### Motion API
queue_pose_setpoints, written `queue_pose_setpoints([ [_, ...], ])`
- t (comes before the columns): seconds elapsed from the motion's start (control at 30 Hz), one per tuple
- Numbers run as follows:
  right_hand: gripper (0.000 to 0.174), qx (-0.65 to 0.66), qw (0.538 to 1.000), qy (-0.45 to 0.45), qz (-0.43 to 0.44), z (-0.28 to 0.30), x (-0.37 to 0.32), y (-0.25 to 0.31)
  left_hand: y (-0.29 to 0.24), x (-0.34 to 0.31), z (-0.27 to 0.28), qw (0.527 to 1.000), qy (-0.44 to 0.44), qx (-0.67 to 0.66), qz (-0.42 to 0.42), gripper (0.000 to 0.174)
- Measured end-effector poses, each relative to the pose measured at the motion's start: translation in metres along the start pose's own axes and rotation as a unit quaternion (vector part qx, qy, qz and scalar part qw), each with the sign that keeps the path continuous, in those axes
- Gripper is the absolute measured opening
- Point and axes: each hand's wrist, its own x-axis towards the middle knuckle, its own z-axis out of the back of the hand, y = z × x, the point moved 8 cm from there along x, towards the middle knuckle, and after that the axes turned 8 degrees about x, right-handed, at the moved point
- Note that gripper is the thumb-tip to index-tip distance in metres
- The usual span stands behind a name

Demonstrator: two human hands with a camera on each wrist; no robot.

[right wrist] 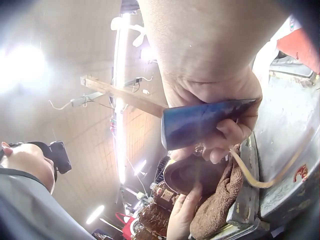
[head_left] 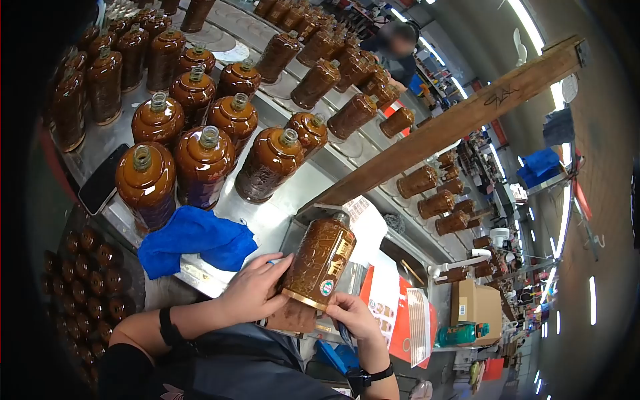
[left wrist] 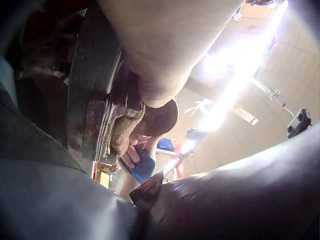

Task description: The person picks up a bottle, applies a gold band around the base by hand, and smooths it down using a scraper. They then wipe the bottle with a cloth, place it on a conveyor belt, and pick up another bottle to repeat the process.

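Observation:
A brown glossy bottle [head_left: 315, 257] with raised patterning, a gold base band and a round sticker leans in front of the person. My left hand [head_left: 257, 287] grips its left side near the base, the thumb low and some fingers hidden behind. My right hand [head_left: 353, 317] is at the right edge of the base, its thumb by the gold band. In the right wrist view, those right fingers curl round a curved blue sheet-like piece [right wrist: 200, 125], close by the bottle's dark round underside [right wrist: 185, 175]. A brown towel-like pad [right wrist: 220, 205] lies beneath the bottle.
Many brown bottles [head_left: 207, 157] crowd the metal table at left and back. A blue cloth [head_left: 197, 243] lies beside the left hand. A wooden beam [head_left: 447, 127] rises diagonally behind the held bottle. Red and white papers [head_left: 407, 320] and a cardboard box [head_left: 477, 303] are at right.

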Motion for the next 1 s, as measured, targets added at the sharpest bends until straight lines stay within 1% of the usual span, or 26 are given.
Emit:
queue_pose_setpoints([
  [0.37, 0.016, -0.002, 1.000, -0.004, 0.009, -0.0015, -0.0019, 0.0020, -0.0031, 0.0014, 0.0029, 1.000, -0.010, 0.001, -0.006, 0.075],
  [1.0, 0.019, -0.049, 0.998, -0.013, 0.031, 0.0049, -0.0008, 0.0012, -0.0019, 0.0009, 0.0014, 1.000, -0.003, -0.006, 0.004, 0.077],
])
